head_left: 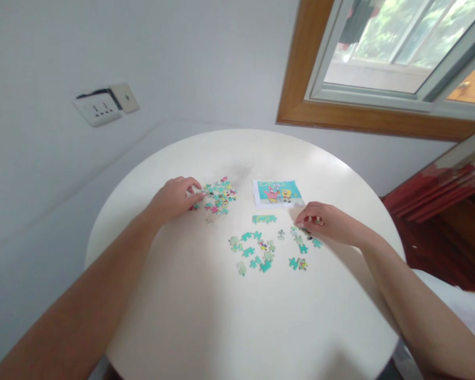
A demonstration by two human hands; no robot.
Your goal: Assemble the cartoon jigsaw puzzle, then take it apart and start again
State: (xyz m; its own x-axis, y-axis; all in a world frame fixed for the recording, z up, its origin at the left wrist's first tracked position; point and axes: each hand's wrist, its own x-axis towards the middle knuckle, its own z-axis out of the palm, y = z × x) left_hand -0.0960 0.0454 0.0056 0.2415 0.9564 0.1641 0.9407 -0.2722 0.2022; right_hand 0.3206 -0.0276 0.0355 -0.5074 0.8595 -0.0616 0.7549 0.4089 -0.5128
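Observation:
My left hand (178,196) rests at the left side of a heap of small jigsaw puzzle pieces (221,196). Its thumb and forefinger are apart and reach the heap's edge. Further right, my right hand (324,221) has its thumb and fingertips pinched together at a puzzle piece (294,230) among scattered ones; the fingers partly hide what is between them. Between the hands lies a short joined strip of teal pieces (264,218). Below it spread several loose teal and pale pieces (248,252). Behind the strip lies a printed picture sheet (279,193) with cartoon figures on teal.
Everything lies on a round white table (237,316). A wall with a socket (98,109) borders its far left side. A wood-framed window (380,58) is at the back right, with a red patterned curtain (439,182) beside the table.

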